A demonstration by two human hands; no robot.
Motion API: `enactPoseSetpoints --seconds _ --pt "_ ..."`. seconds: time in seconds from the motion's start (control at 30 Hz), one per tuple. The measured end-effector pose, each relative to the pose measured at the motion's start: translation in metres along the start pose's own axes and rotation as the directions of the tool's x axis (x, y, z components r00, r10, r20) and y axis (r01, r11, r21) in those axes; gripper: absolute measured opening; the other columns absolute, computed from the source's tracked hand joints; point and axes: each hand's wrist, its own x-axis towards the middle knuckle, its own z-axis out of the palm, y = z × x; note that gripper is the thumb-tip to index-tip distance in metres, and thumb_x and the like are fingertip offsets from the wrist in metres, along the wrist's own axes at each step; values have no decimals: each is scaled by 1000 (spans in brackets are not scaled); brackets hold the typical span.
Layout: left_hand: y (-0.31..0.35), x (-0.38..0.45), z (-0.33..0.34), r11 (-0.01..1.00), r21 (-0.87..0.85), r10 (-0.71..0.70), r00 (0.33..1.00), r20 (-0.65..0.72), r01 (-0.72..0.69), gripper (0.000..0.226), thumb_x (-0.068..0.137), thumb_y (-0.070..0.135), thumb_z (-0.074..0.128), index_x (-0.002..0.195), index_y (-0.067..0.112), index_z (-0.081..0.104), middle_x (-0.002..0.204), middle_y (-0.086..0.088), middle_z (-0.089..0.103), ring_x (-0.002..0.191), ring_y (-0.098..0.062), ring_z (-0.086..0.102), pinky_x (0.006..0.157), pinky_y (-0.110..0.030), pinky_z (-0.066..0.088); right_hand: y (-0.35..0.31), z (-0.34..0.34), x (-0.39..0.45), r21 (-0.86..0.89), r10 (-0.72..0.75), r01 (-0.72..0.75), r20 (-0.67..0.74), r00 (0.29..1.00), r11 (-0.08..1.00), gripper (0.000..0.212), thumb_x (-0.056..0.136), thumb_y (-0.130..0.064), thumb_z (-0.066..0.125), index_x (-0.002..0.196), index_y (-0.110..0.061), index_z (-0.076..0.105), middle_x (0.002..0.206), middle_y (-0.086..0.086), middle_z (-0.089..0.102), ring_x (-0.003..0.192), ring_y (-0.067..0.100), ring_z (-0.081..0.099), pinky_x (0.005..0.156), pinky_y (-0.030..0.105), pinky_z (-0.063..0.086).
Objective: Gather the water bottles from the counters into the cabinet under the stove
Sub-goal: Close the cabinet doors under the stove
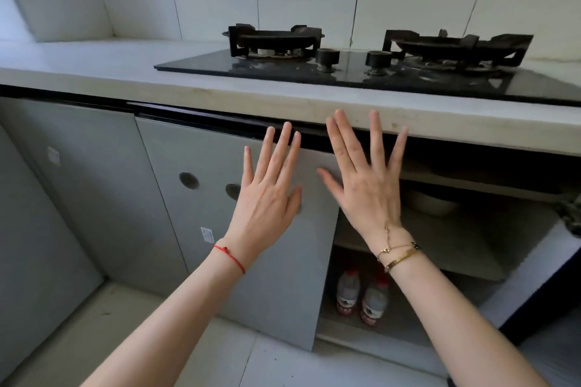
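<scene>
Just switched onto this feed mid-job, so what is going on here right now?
A person stands at the grey cabinet under the black glass gas stove, both hands raised with fingers spread and empty. The left hand is in front of the grey cabinet door; the right hand is at the open compartment. Two clear plastic water bottles with red labels already stand upright on the bottom shelf. No bottles show on the visible light counter.

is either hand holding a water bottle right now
No, the left hand and right hand are both empty with fingers spread, while two water bottles stand in the open cabinet.
</scene>
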Motion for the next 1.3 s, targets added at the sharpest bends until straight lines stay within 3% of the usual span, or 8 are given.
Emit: enactPoseSetpoints --seconds 0.37,0.57,0.8,0.97,1.3 --pt "4 5 0 999 31 -23 1000 12 23 76 97 27 43 156 19 -5 165 1 -11 152 -21 -14 119 -62 9 -9 2 3 65 37 -39 28 999 997 68 102 -45 34 154 -17 -1 163 -2 1 148 33 -4 118 60 1" --pt "9 -16 -17 999 6 -35 999 15 35 77 97 24 44 156 19 -4 165 3 -12 151 -19 -15 121 -58 7 -16 -17 -15 254 55 -53 -4 998 966 64 102 -42 38 154 -14 11 162 3 9 150 28 1 120 54 7" --pt "9 -55 -34 998 -46 -45 998 -42 43 69 101 25 42 156 13 2 165 -2 -3 152 -17 -8 125 -44 4 -36 -37 -42 487 83 -29 -88 993 873 55 103 -30 42 151 -9 23 159 7 21 149 23 12 121 46 15" --pt "10 -65 -47 998 -57 -37 999 -38 35 66 101 22 43 156 12 8 165 -3 4 153 -18 -3 125 -45 7 -41 -49 -53 529 83 -49 -42 996 847 56 103 -31 43 150 -9 25 159 7 23 149 22 14 121 46 15" --pt "48 -94 -49 985 -164 55 998 -8 -55 65 100 22 44 156 14 11 165 -1 7 153 -17 -2 124 -47 9 -30 -82 -111 457 217 -231 84 973 859 56 101 -30 46 150 -12 27 158 4 25 149 20 13 120 48 17"
